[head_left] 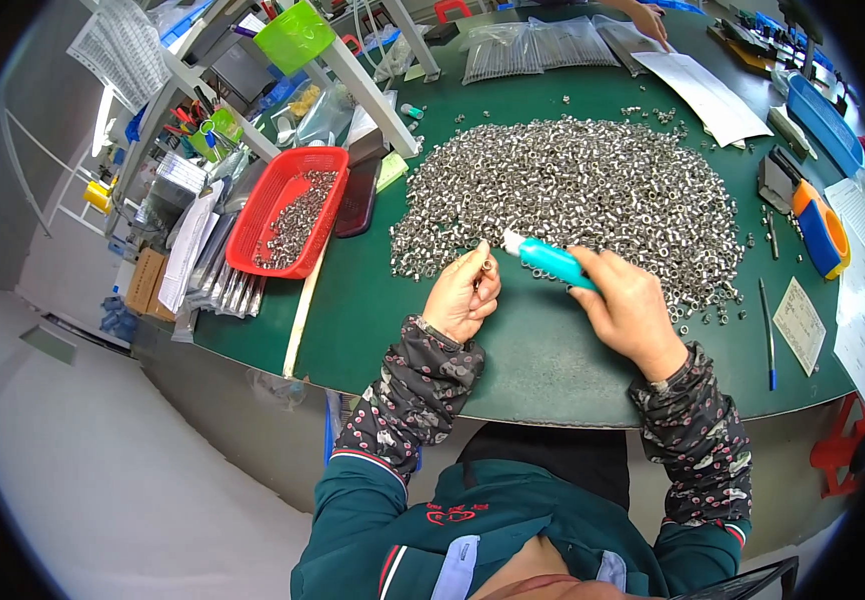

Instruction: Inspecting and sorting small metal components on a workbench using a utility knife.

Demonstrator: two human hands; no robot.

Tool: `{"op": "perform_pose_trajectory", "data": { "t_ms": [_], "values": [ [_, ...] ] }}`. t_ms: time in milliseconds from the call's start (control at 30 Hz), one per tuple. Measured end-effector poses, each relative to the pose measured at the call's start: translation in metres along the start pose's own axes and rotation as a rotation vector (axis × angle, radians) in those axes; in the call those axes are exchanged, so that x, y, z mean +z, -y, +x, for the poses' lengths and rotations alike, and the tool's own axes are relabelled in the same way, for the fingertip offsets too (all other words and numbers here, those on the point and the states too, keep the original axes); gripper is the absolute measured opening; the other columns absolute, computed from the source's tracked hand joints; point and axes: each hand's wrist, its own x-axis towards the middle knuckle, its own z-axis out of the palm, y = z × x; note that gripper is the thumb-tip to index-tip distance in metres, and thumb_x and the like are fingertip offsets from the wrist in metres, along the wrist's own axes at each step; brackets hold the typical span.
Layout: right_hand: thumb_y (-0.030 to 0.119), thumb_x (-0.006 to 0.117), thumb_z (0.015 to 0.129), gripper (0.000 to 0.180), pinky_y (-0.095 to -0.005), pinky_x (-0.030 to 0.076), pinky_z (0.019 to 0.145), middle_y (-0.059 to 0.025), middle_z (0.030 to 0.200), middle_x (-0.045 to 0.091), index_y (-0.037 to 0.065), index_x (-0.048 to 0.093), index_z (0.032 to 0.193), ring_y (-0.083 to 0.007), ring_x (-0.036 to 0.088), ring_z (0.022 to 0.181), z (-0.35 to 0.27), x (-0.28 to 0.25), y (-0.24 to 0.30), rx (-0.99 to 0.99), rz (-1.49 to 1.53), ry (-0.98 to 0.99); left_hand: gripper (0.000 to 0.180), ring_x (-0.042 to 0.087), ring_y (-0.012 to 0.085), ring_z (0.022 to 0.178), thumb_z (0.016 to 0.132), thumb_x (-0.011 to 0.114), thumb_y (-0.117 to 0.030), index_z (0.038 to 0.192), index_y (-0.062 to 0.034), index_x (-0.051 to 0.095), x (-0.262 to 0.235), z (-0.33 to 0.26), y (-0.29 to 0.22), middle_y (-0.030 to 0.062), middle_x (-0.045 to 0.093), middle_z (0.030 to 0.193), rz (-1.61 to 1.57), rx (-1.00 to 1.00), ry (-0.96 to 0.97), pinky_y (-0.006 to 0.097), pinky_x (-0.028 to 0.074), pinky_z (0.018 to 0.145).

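Observation:
My left hand (467,292) is closed in a pinch on a small metal ring (488,266), held upright near the front edge of the pile. My right hand (625,305) grips a teal-handled tool (551,260) with a whitish tip, whose exact kind I cannot make out. Its tip points left toward the fingers of my left hand, a short way off the ring. Just beyond both hands spreads a large heap of small shiny metal rings (573,185) on the green tabletop (543,365).
A red basket (240,235) with some rings inside stands at the left, beside a dark phone-like slab (358,198). On the right lie an orange-and-blue holder (823,230), a pen (768,335) and a paper card (800,324). Another person's hand (647,20) shows at the far edge.

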Motion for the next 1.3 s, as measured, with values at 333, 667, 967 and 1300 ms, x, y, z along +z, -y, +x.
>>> {"op": "perform_pose_trajectory", "data": {
  "t_ms": [333, 667, 967, 1300],
  "values": [
    [0.010, 0.057, 0.071, 0.030, -0.0331, 0.044, 0.061, -0.0138, 0.080, 0.056, 0.003, 0.051, 0.100, -0.0276, 0.056, 0.069, 0.004, 0.001, -0.014, 0.155, 0.204, -0.231, 0.012, 0.032, 0.0047, 0.046, 0.084, 0.041, -0.015, 0.078, -0.0054, 0.045, 0.013, 0.004, -0.002, 0.0029, 0.043, 0.066, 0.148, 0.036, 0.099, 0.016, 0.025, 0.034],
    [0.010, 0.057, 0.071, 0.031, -0.0331, 0.045, 0.060, -0.0130, 0.082, 0.056, 0.004, 0.051, 0.100, -0.0273, 0.057, 0.070, 0.001, 0.000, -0.012, 0.149, 0.199, -0.242, 0.018, 0.051, 0.0191, 0.057, 0.063, 0.065, -0.017, 0.072, -0.0048, 0.056, 0.035, 0.018, 0.020, 0.0056, 0.051, 0.063, 1.538, 0.378, -0.356, 0.031, 0.041, 0.055],
    [0.010, 0.058, 0.070, 0.031, -0.0337, 0.044, 0.058, -0.0128, 0.079, 0.055, 0.004, 0.051, 0.100, -0.0281, 0.056, 0.068, 0.002, 0.001, -0.010, 0.114, 0.187, -0.218, 0.016, 0.044, 0.0109, 0.049, 0.070, 0.062, -0.016, 0.076, -0.0049, 0.052, 0.018, 0.017, 0.013, 0.0024, 0.051, 0.064, 1.007, 0.239, -0.203, 0.023, 0.034, 0.041],
    [0.013, 0.058, 0.069, 0.033, -0.0363, 0.043, 0.057, -0.0114, 0.074, 0.054, 0.007, 0.050, 0.101, -0.0290, 0.054, 0.065, -0.003, 0.006, -0.006, 0.105, 0.133, 0.061, 0.007, 0.036, 0.0046, 0.051, 0.081, 0.045, -0.004, 0.087, -0.0048, 0.048, -0.016, 0.009, 0.006, 0.0061, 0.050, 0.079, -0.231, 0.119, 0.136, 0.015, 0.027, 0.036]
  ]
}}
